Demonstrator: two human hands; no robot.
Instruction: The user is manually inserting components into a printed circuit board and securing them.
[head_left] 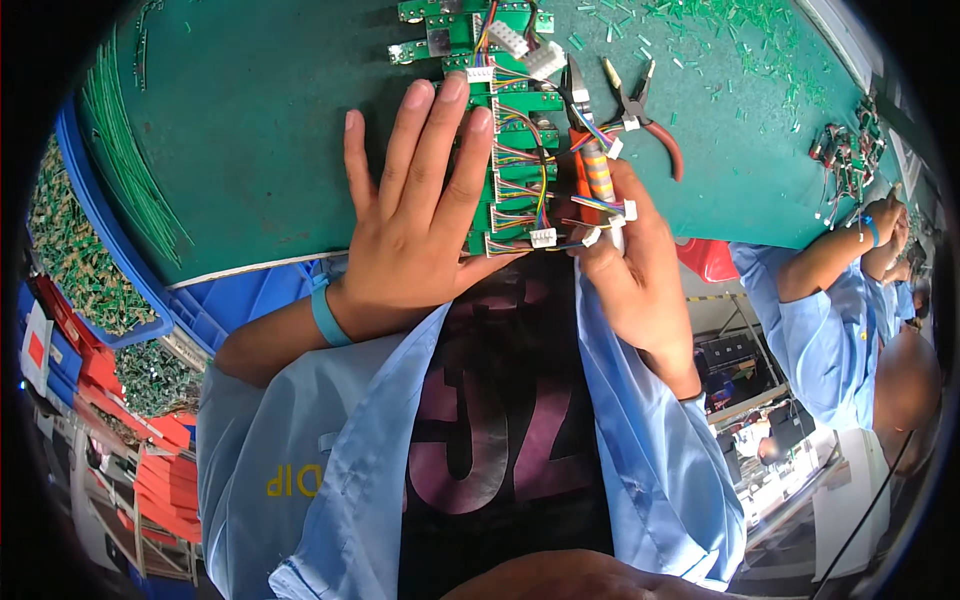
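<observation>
My left hand (412, 220) lies flat with its fingers spread, the fingertips along the left edge of a row of green circuit boards (515, 190). Bundles of thin coloured wires with white connectors (543, 238) run from the boards. On the right side of the row my right hand (640, 275) is closed around the orange handles of a pair of cutting pliers (590, 170), one handle wrapped in striped tape. Their jaws point away from me, beside the boards. Wires and connectors partly cover the handles. A second pair of pliers (640, 112) with red handles lies just to the right.
Small green offcuts (700, 40) are strewn over the green mat (270, 120) at the far right. Long green strips (120, 150) lie at the left, beside a blue bin (85, 190) of small pieces. At the right a co-worker's hands (885, 225) are near a pile of wired boards (845, 160).
</observation>
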